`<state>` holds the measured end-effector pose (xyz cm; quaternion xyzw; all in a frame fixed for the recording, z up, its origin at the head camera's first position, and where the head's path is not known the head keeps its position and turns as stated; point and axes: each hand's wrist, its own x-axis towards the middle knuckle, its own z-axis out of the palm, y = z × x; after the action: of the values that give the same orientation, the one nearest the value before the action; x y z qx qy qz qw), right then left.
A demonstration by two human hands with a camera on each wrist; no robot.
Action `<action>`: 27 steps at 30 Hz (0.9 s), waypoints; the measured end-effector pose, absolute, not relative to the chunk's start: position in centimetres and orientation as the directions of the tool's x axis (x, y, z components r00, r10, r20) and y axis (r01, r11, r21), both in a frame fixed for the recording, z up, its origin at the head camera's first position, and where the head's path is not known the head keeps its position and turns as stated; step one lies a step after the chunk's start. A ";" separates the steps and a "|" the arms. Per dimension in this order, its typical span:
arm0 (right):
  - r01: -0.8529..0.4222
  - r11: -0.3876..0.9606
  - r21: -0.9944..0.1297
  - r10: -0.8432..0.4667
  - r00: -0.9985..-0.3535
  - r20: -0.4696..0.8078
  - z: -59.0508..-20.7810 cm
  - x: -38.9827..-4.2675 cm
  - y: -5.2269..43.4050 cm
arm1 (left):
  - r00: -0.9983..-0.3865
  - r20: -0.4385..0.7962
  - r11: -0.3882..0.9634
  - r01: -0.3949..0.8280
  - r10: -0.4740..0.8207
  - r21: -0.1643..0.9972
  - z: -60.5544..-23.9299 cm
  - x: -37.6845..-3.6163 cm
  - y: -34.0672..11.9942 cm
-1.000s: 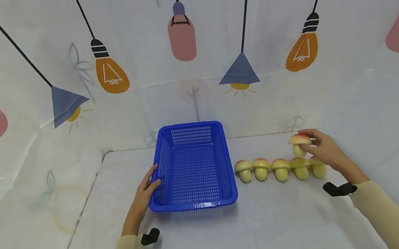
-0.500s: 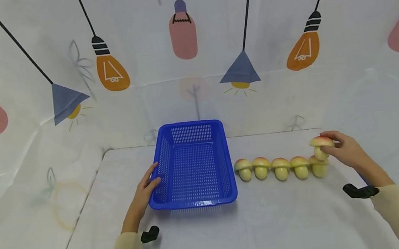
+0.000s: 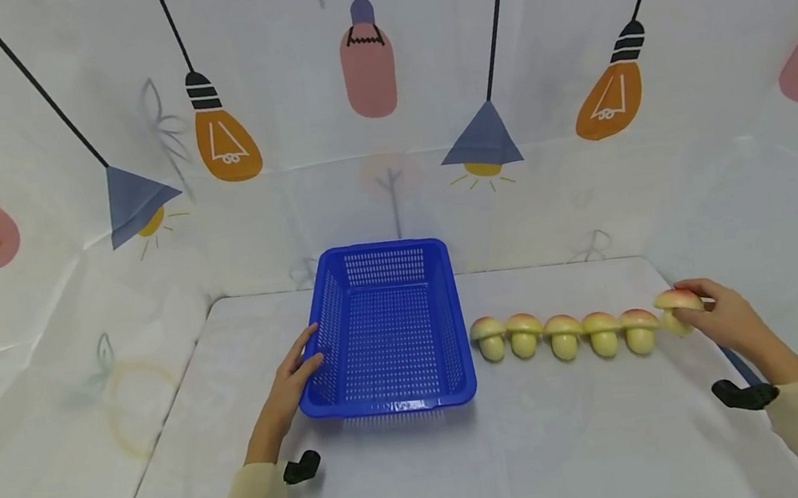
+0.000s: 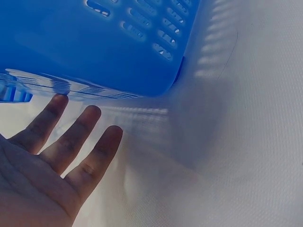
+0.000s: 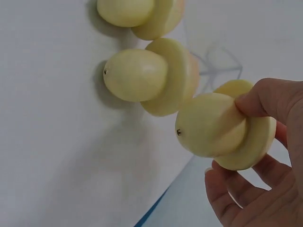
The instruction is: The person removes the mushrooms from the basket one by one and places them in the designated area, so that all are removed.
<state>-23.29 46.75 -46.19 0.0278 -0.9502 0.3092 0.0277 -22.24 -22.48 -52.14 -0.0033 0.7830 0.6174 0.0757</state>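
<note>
A blue plastic basket (image 3: 383,331) stands empty on the white table. My left hand (image 3: 295,380) rests with straight fingers (image 4: 78,132) against the basket's left wall (image 4: 104,52). Right of the basket lies a row of several toy mushrooms (image 3: 564,336) with pink caps and yellow stems. My right hand (image 3: 718,318) pinches one more mushroom (image 3: 675,309) at the right end of the row, near the table's right edge. In the right wrist view this held mushroom (image 5: 222,127) sits between thumb and fingers, beside the last mushroom of the row (image 5: 151,75).
The table (image 3: 517,452) is covered in white cloth. Cloth walls printed with lamps and bulbs close it in at the back and both sides. A black wrist strap (image 3: 744,394) shows on my right arm and another (image 3: 301,468) on the left.
My right hand has carried the mushroom from above the row rightwards and down to the row's right end. The left hand and basket have stayed in place.
</note>
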 end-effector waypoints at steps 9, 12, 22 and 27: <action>-0.039 0.828 -0.560 -0.019 -0.999 0.040 -47.2 -23.3 48.0 | -0.990 -0.103 0.225 -0.080 0.092 0.971 -52.1 -22.2 -22.5; -0.037 0.850 -0.526 -0.020 -0.999 0.038 -47.7 -23.6 48.6 | -0.991 -0.105 0.230 -0.082 0.087 0.970 -52.1 -22.2 -22.5; -0.016 0.881 -0.473 -0.048 -0.997 -0.057 -49.3 -23.8 50.0 | -0.990 -0.114 0.235 -0.093 0.080 0.968 -52.1 -22.2 -22.5; -0.019 0.888 -0.460 -0.051 -0.997 -0.058 -49.2 -24.0 49.4 | -0.990 -0.112 0.234 -0.089 0.083 0.968 -52.1 -22.2 -22.4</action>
<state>-24.03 49.43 -49.20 0.0182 -0.9709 0.2364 -0.0342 -22.19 -22.45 -52.15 -0.0020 0.7823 0.6190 0.0697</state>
